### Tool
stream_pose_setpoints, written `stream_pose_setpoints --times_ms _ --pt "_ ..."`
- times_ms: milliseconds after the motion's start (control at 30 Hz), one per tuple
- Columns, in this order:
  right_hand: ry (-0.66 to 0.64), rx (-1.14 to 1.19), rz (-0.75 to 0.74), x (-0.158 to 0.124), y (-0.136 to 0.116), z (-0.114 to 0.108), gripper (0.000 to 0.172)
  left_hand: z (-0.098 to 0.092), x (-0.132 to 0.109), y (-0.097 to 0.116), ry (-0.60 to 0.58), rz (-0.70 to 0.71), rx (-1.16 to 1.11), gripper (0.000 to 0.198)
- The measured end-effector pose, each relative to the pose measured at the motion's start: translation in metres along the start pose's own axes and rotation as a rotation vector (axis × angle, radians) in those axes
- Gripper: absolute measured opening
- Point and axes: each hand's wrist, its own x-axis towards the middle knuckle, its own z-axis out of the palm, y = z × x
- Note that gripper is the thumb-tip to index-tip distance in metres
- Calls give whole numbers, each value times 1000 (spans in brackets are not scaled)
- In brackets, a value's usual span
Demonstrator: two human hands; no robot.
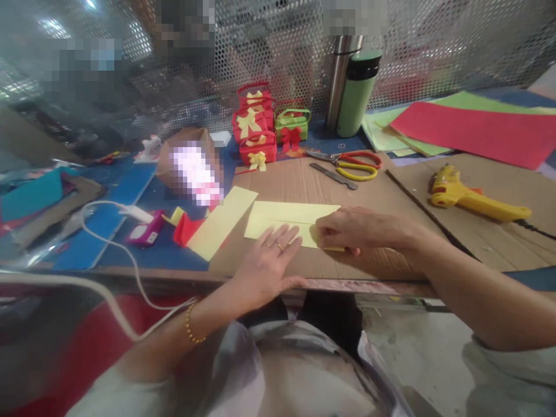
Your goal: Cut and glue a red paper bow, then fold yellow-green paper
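Note:
A pale yellow paper strip (pixel 291 211) lies flat on a brown cardboard sheet (pixel 278 179), with a thin line running lengthwise along it. My left hand (pixel 271 260) rests on its lower edge, fingers stretched out and flat. At the strip's right end my right hand (pixel 347 229) is closed, its curled fingers pressed down on the paper. Whatever those fingers may hold is hidden. Left of the strip, a second yellow strip (pixel 223 223) lies aslant, partly over red paper pieces (pixel 187 229).
Behind lie scissors (pixel 358 165) and a grey blade (pixel 333 175). A yellow glue gun (pixel 478 200) is at right, below red paper sheets (pixel 482 130). Small red boxes (pixel 256 130), a green box (pixel 293 124) and a green tumbler (pixel 358 98) stand at the back. A white cable (pixel 134 266) crosses the left.

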Motion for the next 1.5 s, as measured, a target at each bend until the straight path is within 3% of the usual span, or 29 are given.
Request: stream_pose_setpoints --times_ms 133,267,500,700,933,1033,1100,1167,1233,1333,1500 --pt "16 -19 8 -1 -2 0 19 9 -19 0 -88 -82 -35 80" --pt "7 -10 -6 0 0 2 20 10 -36 0 -61 -171 11 92" --pt "68 -49 -37 0 6 7 20 16 -39 5 15 -192 74 92" --pt "77 -138 -9 -1 3 10 20 6 -39 -2 -21 -216 67 82" --pt "268 -284 104 -19 5 23 15 8 -43 -3 25 -244 89 70" --pt "444 -311 172 -24 -9 34 24 9 -41 -3 52 -237 66 68" --pt "585 -316 69 -20 -25 47 26 9 -39 -5 67 -243 43 66" --pt "646 -304 -177 -12 -41 65 29 8 -38 -7 78 -242 37 67" --pt "698 -297 -283 -5 -50 83 38 6 -38 -8 89 -238 64 66" --pt "768 -259 -282 -7 -47 102 48 4 -43 -3 121 -210 93 63" --pt "824 -187 -226 -30 -26 112 41 -10 -45 18 142 -64 -120 52"
